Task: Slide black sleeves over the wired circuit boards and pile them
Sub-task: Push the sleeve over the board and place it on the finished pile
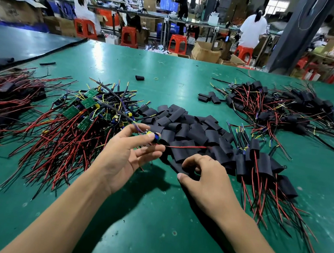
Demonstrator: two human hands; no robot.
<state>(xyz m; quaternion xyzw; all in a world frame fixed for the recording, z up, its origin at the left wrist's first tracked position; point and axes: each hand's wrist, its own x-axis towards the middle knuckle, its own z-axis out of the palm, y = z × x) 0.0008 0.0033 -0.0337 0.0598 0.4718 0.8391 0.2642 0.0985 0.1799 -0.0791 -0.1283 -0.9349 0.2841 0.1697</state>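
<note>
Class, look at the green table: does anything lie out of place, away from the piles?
Yes. One black sleeve and a small yellow ring lie alone on the far table, apart from the sleeve pile.

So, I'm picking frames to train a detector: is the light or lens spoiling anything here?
Head view: white glare patches on the green table mat; head view: the left hand and right hand cast dark shadows beneath; head view: the wired circuit board the left hand pinches is slightly smeared; head view: the wide lens tilts the grey pillar, background workers look soft.
</note>
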